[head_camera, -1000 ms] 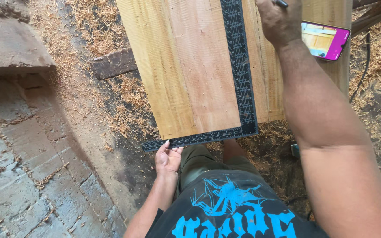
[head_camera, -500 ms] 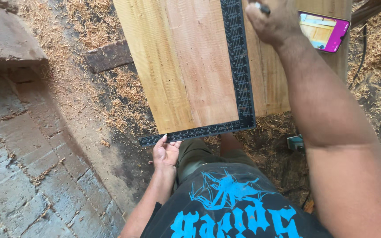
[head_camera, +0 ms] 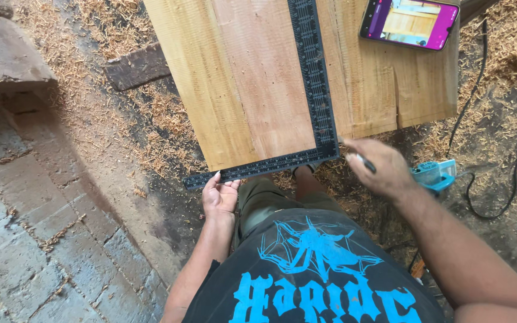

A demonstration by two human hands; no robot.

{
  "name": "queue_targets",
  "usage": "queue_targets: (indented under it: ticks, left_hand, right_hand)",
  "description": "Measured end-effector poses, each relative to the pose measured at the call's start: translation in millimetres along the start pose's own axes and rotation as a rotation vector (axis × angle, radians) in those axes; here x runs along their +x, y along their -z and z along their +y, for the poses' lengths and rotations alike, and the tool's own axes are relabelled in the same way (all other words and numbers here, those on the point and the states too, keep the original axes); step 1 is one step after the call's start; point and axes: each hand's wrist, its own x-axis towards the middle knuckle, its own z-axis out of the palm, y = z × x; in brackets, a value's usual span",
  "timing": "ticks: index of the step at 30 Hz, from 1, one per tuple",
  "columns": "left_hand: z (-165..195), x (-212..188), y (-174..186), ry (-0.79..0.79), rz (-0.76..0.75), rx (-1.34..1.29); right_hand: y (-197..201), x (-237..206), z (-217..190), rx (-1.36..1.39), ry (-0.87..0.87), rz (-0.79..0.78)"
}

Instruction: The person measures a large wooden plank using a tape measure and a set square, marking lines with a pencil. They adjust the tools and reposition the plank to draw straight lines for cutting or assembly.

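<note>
Since the earlier frames, right hand (head_camera: 377, 167) has come down off the far end of the square's long arm and now sits just past the near edge of the plank (head_camera: 252, 90), beside the square's corner. Fingers closed around a slim pen-like marker (head_camera: 366, 162); its tip is hidden, kind not certain.

Left hand (head_camera: 219, 195) unchanged in place: fingertips pinch the outer end of the short arm of the black framing square (head_camera: 312, 78), where it overhangs the plank's near left corner. Fingers curled, thumb on top.

Square lies flat on the plank, long arm running away up the board, short arm along the near edge.

Phone (head_camera: 410, 23) lies on the far right part of the plank, screen lit; more of it is in view than before.

Blue power tool (head_camera: 433, 174) on the ground, right of the right hand, with black cable (head_camera: 480, 179) trailing off. Sawdust and shavings (head_camera: 163, 119) cover the ground around the plank; stone paving (head_camera: 31, 239) to the left.
</note>
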Motion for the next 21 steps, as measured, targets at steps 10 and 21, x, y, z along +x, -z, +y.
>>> queue_targets:
  ticks: [10, 21]
  left_hand:
    - [-0.8, 6.8, 0.7, 0.007, 0.028, 0.024]
    - [1.5, -11.1, -15.0, 0.006, 0.054, 0.017]
  right_hand:
    - [46.5, 97.2, 1.3, 0.61, 0.012, 0.31]
    - [5.8, 343.4, 76.4, -0.262, 0.341, 0.634]
